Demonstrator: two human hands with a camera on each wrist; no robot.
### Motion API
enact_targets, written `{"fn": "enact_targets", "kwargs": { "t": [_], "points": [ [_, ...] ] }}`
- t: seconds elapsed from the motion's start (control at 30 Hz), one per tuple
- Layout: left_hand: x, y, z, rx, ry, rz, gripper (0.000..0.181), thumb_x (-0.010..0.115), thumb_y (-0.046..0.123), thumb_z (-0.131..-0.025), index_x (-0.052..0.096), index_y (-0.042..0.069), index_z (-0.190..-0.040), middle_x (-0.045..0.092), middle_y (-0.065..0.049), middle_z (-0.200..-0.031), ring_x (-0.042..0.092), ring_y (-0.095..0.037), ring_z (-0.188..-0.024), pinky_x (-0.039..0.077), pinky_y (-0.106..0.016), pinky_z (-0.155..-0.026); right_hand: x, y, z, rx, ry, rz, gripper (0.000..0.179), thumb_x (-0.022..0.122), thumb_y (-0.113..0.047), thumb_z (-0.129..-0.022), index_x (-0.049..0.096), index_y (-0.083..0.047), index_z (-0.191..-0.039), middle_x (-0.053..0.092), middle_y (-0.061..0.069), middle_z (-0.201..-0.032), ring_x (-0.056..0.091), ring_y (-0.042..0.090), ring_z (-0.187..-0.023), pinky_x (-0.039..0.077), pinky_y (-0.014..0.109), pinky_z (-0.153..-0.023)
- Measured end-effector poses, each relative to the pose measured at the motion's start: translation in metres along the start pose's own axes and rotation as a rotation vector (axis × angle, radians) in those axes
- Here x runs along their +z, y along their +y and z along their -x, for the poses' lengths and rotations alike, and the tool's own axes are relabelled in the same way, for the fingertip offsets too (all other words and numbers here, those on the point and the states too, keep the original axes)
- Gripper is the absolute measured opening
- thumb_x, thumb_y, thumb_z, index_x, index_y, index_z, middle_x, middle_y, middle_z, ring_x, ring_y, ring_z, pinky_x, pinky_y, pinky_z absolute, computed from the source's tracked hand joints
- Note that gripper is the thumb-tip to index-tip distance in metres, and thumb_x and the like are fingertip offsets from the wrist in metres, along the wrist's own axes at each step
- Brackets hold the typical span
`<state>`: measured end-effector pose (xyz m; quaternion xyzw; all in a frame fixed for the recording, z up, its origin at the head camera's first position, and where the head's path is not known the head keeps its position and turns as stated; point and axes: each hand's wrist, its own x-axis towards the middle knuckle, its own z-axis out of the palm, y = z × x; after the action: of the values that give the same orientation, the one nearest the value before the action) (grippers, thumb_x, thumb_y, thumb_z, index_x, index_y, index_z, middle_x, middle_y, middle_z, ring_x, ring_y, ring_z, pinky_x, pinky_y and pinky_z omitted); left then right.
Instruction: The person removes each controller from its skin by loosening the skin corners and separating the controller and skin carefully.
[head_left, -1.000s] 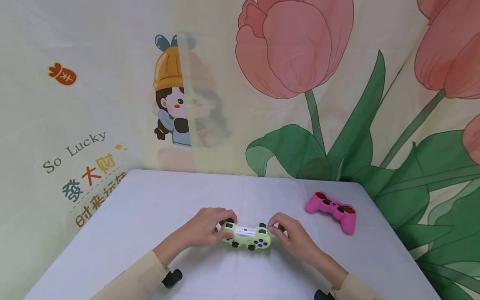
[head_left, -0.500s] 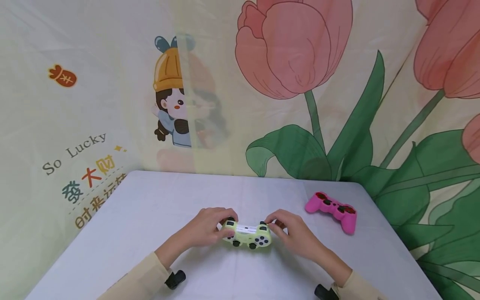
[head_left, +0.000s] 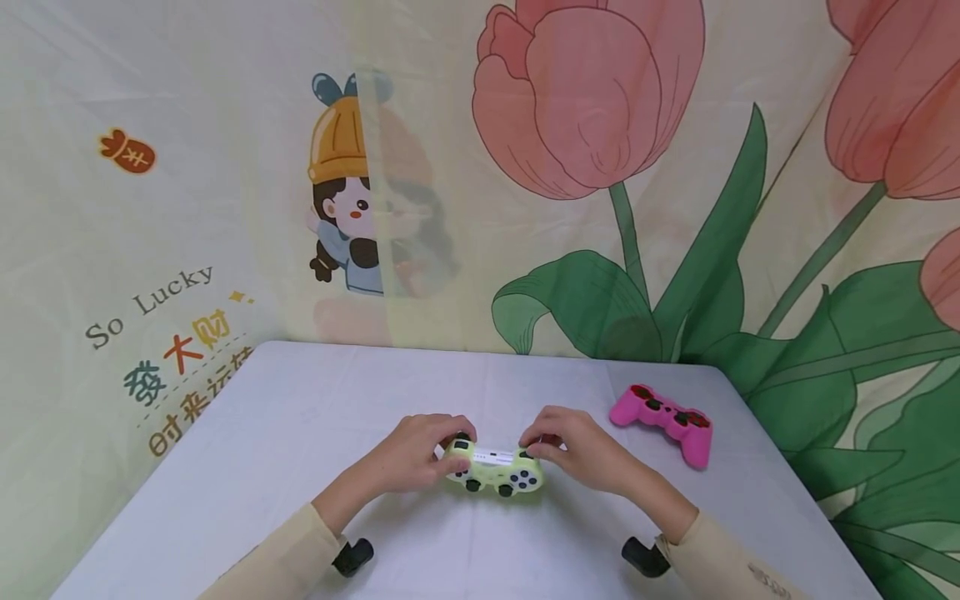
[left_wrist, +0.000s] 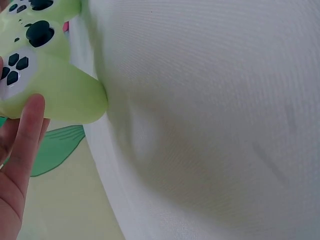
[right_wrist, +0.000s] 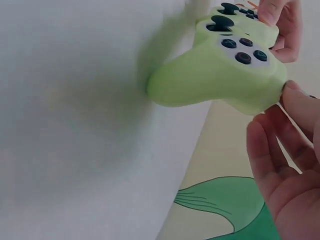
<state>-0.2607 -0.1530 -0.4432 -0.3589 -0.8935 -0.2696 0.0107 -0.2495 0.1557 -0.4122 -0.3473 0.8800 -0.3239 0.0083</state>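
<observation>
A game controller [head_left: 497, 477] in a pale green soft cover stands tilted on the table, its white top edge and dark buttons showing. My left hand [head_left: 420, 454] grips its left end, thumb in front and fingers behind. At the right shoulder, my right hand [head_left: 581, 447] pinches the cover's upper edge between thumb and fingertips. The right wrist view shows that thumb on the edge of the controller [right_wrist: 215, 80], with the other fingers loosely bent below. One handle of the controller [left_wrist: 75, 95] appears at the left wrist view's upper left, near the cloth.
A pink game controller [head_left: 663, 423] lies on the table behind and right of my right hand. White cloth covers the table [head_left: 337, 392]. Behind it hangs a printed curtain [head_left: 450, 317] with tulips and a cartoon figure.
My right hand has shifted left and slightly up, from the controller's right end to over its right shoulder. My left hand keeps its grip, and the controller has barely moved.
</observation>
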Motion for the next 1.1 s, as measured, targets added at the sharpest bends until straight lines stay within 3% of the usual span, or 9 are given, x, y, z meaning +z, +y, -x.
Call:
{"fn": "enact_targets", "kwargs": {
  "t": [0.2, 0.4, 0.53, 0.73, 0.93, 1.1],
  "points": [
    [-0.001, 0.000, 0.000, -0.004, 0.003, -0.005, 0.023, 0.079, 0.031, -0.097, 0.065, 0.031, -0.115, 0.063, 0.018, -0.094, 0.058, -0.003, -0.084, 0.052, -0.024, -0.071, -0.007, -0.004, -0.011, 0.000, -0.077, 0.030, 0.012, 0.078, -0.009, -0.096, 0.081, -0.016, -0.106, 0.067, -0.012, -0.095, 0.063, 0.003, -0.087, 0.056, 0.024, -0.077],
    [-0.001, -0.002, 0.000, 0.011, 0.013, -0.023, 0.023, 0.080, 0.032, -0.097, 0.065, 0.031, -0.114, 0.063, 0.018, -0.094, 0.058, -0.001, -0.084, 0.051, -0.024, -0.071, -0.007, -0.011, -0.018, -0.063, -0.083, 0.144, 0.012, 0.080, -0.002, -0.093, 0.082, -0.011, -0.101, 0.068, -0.009, -0.091, 0.064, 0.002, -0.083, 0.058, 0.020, -0.076],
    [-0.001, -0.002, -0.001, 0.017, 0.013, -0.025, 0.023, 0.080, 0.032, -0.097, 0.065, 0.031, -0.114, 0.063, 0.019, -0.094, 0.058, -0.001, -0.084, 0.051, -0.024, -0.071, -0.003, -0.012, -0.018, -0.111, -0.064, 0.218, 0.012, 0.080, 0.001, -0.092, 0.081, -0.008, -0.100, 0.070, -0.005, -0.092, 0.066, 0.003, -0.085, 0.058, 0.019, -0.078],
    [-0.001, -0.002, 0.000, 0.017, 0.012, -0.021, 0.024, 0.079, 0.032, -0.097, 0.065, 0.030, -0.116, 0.063, 0.018, -0.095, 0.058, -0.001, -0.084, 0.052, -0.024, -0.072, 0.004, -0.008, -0.013, -0.110, -0.048, 0.234, 0.012, 0.075, 0.000, -0.097, 0.074, -0.011, -0.102, 0.067, -0.005, -0.096, 0.063, 0.005, -0.088, 0.059, 0.022, -0.081],
    [0.000, -0.002, -0.001, -0.002, -0.004, -0.010, 0.024, 0.079, 0.033, -0.097, 0.065, 0.031, -0.117, 0.064, 0.017, -0.096, 0.059, -0.003, -0.086, 0.052, -0.025, -0.073, 0.009, -0.002, -0.007, -0.101, -0.001, 0.183, 0.013, 0.070, 0.000, -0.101, 0.070, -0.014, -0.102, 0.065, -0.007, -0.097, 0.060, 0.005, -0.088, 0.058, 0.024, -0.081],
    [-0.001, -0.002, -0.003, -0.008, -0.015, -0.018, 0.024, 0.078, 0.034, -0.098, 0.065, 0.031, -0.119, 0.064, 0.018, -0.096, 0.059, -0.003, -0.086, 0.051, -0.027, -0.075, 0.011, 0.005, 0.001, -0.163, 0.093, 0.148, 0.014, 0.071, 0.000, -0.099, 0.069, -0.014, -0.102, 0.065, -0.008, -0.097, 0.060, 0.005, -0.088, 0.058, 0.024, -0.078]
  ]
}}
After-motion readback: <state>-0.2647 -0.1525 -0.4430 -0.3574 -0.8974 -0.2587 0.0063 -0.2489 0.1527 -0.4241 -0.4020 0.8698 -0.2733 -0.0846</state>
